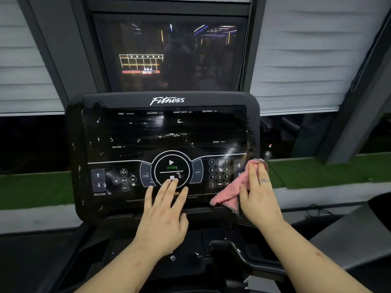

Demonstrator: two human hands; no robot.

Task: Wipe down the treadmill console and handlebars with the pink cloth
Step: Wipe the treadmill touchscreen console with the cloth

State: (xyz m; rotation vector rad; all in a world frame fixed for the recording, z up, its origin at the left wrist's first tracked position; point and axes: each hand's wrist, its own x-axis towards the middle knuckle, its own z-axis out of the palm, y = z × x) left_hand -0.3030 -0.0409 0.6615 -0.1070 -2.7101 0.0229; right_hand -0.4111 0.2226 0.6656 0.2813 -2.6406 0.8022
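I counted one treadmill console (167,100) and placed everything else by it. Two hands were on its lower face, one left hand (163,216) and one right hand (260,197). One pink cloth (229,191) was at its right edge. Its panel carried ten digit keys (219,173), two incline arrows (98,180), five media buttons (124,180) and four readout labels (167,112) along its top. Above the console was one dark screen (175,56), with one left blind (21,60) and one right blind (306,60).

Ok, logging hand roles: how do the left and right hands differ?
The left hand lies bare at the centre, by the stop button; the right hand presses the pink cloth at the right edge, beside the number keypad. Both are flat against the console.
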